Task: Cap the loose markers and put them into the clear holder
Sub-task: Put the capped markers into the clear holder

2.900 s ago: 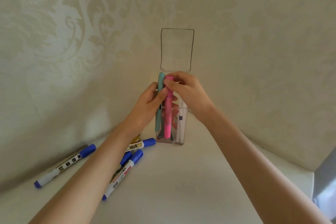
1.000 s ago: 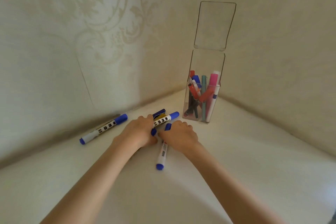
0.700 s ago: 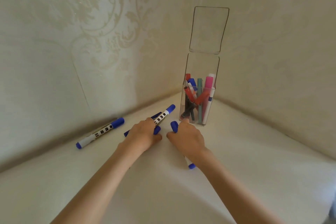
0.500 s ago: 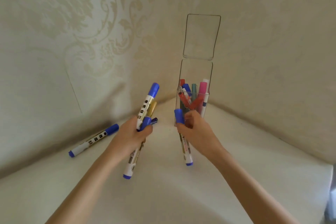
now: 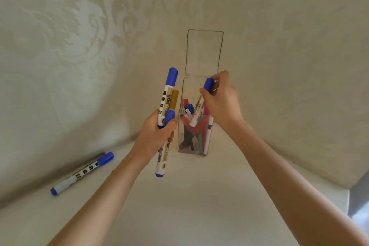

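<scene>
Tabletop: a white tabletop fills the lower frame.
Loose marker: a white marker with a blue cap lies at lower left, near the wall and well apart from the holder.
Left hand: the left hand, at centre, clenches a bundle of blue-capped and gold markers.
Right hand: the right hand pinches a blue-capped white marker, whose lower end is inside the holder. The hand hides the holder's upper right edge.
Holder: a clear rectangular plastic holder stands upright in the corner and holds coloured pens. Its clear lid is raised.
Wall: cream patterned wallpaper.

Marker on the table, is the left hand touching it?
Apart. Head view shows a clear gap between the marker and the left hand.
</scene>
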A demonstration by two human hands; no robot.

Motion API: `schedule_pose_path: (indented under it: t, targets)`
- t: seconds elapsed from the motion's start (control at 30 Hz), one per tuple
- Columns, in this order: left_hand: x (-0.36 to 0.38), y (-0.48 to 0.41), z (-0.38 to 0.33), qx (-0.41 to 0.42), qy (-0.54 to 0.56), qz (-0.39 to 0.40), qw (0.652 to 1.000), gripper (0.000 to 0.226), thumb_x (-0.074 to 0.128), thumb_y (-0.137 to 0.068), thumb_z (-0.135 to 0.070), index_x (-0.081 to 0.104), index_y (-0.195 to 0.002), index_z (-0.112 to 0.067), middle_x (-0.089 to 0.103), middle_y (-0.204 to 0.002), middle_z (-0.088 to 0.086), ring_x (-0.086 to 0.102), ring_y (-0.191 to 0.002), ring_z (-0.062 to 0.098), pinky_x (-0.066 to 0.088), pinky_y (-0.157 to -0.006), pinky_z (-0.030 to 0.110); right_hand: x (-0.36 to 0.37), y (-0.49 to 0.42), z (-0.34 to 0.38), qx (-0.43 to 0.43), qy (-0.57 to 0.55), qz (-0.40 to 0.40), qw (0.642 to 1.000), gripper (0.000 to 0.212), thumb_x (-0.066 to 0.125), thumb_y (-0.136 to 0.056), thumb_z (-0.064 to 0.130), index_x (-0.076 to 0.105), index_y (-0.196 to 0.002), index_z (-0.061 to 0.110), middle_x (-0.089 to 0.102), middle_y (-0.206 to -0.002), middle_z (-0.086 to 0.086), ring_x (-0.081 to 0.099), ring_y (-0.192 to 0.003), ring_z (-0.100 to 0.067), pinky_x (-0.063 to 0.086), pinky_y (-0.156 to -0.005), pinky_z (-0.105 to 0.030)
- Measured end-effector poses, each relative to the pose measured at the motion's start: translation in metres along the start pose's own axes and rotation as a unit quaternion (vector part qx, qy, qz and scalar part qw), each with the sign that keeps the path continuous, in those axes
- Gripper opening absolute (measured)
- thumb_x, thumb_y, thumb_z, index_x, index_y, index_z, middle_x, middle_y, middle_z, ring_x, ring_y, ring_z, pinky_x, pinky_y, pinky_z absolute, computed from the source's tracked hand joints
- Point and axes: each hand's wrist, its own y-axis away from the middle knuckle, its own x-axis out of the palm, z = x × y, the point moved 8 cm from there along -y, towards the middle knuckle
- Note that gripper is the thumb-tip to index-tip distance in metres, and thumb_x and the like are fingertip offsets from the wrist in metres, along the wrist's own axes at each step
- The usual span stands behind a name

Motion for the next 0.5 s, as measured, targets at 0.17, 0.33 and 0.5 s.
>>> schedule_pose_path:
  t: [0.17,0.33,0.5]
  targets:
    - [0.003,-0.001,0.006,0.008,0.002,0.006,1.0,0.005,0.055,-0.089,-0.013,0.054,-0.093,-0.01,0.053,-0.064,0.003,0.053,-0.052,0.009,0.05,-0.052,0.018,0.022,0.003,-0.009,-0.071,0.193,0.091,0.974,0.018,0.06,-0.088,0.029,0.056,-0.094,0.012,0.053,-0.083,-0.002,0.054,-0.082,-0.022,0.049,-0.07,-0.035]
    - [0.006,-0.002,0.001,0.021,0.015,0.03,0.999,0.005,0.054,-0.089,-0.012,0.053,-0.088,-0.017,0.054,-0.065,0.003,0.054,-0.055,0.009,0.051,-0.057,0.02,0.025,0.014,-0.009,-0.121,0.24,0.091,0.959,0.038,0.042,-0.096,0.037,0.07,-0.09,0.013,0.066,-0.097,-0.001,0.042,-0.095,-0.016,0.028,-0.077,-0.023]
    - [0.021,-0.003,-0.015,0.045,-0.022,0.099,0.994,0.009,0.055,-0.089,-0.012,0.057,-0.09,-0.02,0.054,-0.065,0.003,0.052,-0.055,0.009,0.05,-0.058,0.017,0.018,0.007,0.01,0.06,-0.205,0.174,0.961,0.043,0.052,-0.092,0.039,0.044,-0.13,0.023,0.067,-0.109,-0.001,0.063,-0.096,-0.012,0.051,-0.082,-0.024]
